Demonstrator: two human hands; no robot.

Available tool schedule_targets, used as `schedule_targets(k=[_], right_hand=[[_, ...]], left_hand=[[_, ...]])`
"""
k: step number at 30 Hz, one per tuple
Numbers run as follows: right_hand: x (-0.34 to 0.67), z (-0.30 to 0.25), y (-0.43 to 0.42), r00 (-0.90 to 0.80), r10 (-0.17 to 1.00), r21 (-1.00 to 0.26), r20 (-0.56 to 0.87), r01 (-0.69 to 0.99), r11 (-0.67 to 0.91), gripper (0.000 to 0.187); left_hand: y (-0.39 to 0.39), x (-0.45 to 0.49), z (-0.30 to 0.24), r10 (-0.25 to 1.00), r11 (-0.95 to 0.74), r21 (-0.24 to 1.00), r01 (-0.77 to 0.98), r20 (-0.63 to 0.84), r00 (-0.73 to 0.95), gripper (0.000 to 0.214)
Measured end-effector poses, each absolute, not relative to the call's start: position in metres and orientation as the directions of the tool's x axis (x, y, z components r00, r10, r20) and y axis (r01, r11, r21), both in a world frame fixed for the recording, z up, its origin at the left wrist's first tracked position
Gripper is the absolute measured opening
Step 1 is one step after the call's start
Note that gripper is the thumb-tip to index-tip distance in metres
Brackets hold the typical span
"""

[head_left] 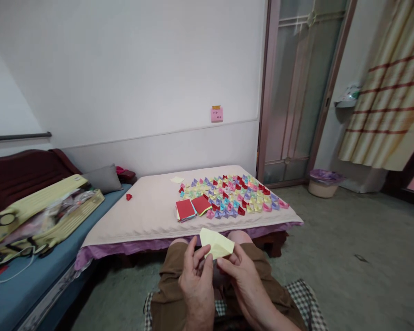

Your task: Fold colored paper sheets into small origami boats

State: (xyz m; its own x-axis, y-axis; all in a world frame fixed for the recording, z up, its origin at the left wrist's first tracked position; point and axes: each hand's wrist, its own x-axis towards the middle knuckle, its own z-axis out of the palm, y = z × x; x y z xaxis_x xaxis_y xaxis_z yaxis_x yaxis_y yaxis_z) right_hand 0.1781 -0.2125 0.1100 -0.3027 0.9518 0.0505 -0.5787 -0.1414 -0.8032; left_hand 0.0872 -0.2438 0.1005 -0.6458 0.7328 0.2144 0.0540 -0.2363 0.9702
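A pale yellow sheet of folding paper (216, 243), partly folded, is held up over my lap. My left hand (198, 276) pinches its lower left edge between thumb and fingers. On the other side, my right hand (243, 273) grips the lower right corner with thumb and forefinger. Beyond my knees, two stacks of square paper lie on the table: one red-topped stack (185, 209) and a second red-topped stack (202, 205) with yellow edges. Rows of small folded paper pieces (232, 193) in many colours spread to the right of them.
The low table has a cream cloth (138, 216) over it. A red folded piece (129, 196) and a flat yellow paper (177, 179) lie apart. An open yellow suitcase (48, 216) rests on the blue bed (7, 294) at left. A lined bin (322, 186) stands by the glass door (301, 92).
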Motion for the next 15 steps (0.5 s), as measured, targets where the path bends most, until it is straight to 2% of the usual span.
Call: schedule_targets(k=[5,9,10,12,15], right_hand=[[0.173,0.108,-0.21,-0.236,0.971,-0.852,0.036,-0.516,-0.094,0.036],[0.182,0.115,-0.205,-0.255,0.96,-0.921,0.118,-0.39,0.01,0.032],[0.185,0.117,-0.205,-0.278,0.95,-0.927,0.14,-0.375,0.027,0.031],[0.191,0.12,-0.204,-0.327,0.928,-0.927,0.179,-0.371,0.049,0.028],[0.199,0.123,-0.202,-0.392,0.899,-0.925,0.197,-0.379,0.037,0.027]], left_hand=[[-0.24,0.089,0.098,0.729,-0.331,0.943,-0.037,0.23,-0.645,0.073],[-0.241,0.088,0.116,0.792,-0.321,0.913,-0.252,0.113,-0.6,0.091],[-0.242,0.088,0.121,0.83,-0.299,0.896,-0.327,0.075,-0.553,0.087],[-0.247,0.088,0.132,0.912,-0.226,0.854,-0.469,0.016,-0.411,0.065],[-0.254,0.089,0.143,0.972,-0.102,0.817,-0.568,-0.041,-0.233,0.038]])
